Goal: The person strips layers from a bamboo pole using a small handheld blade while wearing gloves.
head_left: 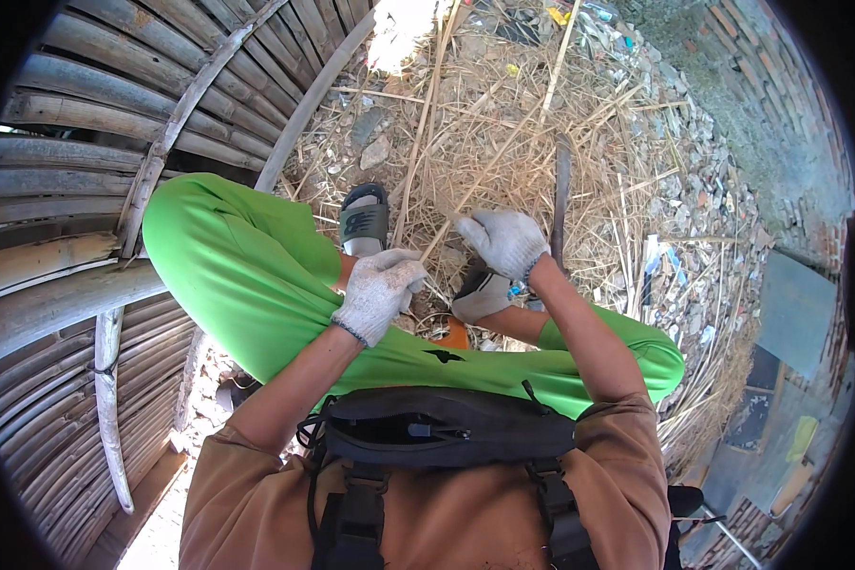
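Observation:
My left hand (382,293), in a whitish knit glove, is closed around the near end of a thin, pale bamboo strip (494,169). The strip slants away from me to the upper right, over the littered ground. My right hand (505,242), gloved the same way, has its thumb and fingers closed at the strip a little farther along; its fingertips are partly hidden. Below the hands, between my legs, lies an orange object (453,332), mostly covered, so I cannot tell its kind.
Straw and loose strips (589,152) litter the ground, with a dark stick (561,195) right of my hands. A slatted bamboo wall (95,104) curves along the left. Rubble (712,204) lies below a brick wall (779,95) on the right. My sandalled foot (365,220) stands ahead.

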### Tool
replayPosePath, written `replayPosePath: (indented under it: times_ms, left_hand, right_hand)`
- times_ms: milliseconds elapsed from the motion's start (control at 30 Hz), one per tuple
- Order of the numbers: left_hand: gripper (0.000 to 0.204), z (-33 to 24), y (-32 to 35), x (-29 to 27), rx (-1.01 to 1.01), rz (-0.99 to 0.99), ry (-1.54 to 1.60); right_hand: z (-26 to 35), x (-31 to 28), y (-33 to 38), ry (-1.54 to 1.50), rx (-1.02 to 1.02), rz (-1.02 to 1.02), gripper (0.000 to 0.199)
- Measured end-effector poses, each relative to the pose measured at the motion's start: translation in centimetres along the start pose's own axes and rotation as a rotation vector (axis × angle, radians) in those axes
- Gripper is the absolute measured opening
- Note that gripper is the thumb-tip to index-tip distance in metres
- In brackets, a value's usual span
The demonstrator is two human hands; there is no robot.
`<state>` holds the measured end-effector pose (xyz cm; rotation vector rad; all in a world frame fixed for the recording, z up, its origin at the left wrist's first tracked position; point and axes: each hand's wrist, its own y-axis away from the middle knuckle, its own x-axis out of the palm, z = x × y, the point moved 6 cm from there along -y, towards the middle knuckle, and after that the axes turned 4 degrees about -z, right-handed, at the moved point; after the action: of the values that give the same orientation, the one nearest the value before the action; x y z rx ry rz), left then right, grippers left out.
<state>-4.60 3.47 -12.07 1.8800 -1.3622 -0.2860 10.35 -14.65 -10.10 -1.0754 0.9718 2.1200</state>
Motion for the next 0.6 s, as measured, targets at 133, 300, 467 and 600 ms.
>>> replayPosePath:
  times_ms: [133, 300, 467, 600]
  left_hand:
    - [0.025, -0.6, 0.2, 0.3, 0.012, 0.019, -0.006]
    - [0.025, -0.7, 0.3, 0.3, 0.007, 0.017, -0.004]
    - [0.024, -0.4, 0.2, 0.3, 0.031, 0.032, -0.03]
    - [0.024, -0.8, 0.8, 0.6, 0.077, 0.025, -0.105]
  right_hand:
    - [-1.2, -0.2, -0.4, 0.02, 0.006, 0.018, 0.064]
    - [2.5, 1.2, 1.8, -0.055, -0.102, 0.039, 0.062]
    - [-0.7, 0.2, -0.3, 0.005, 0.019, 0.033, 0.067]
    - [-3.9, -0.2, -2.1, 0.017, 0.05, -0.006, 0.066]
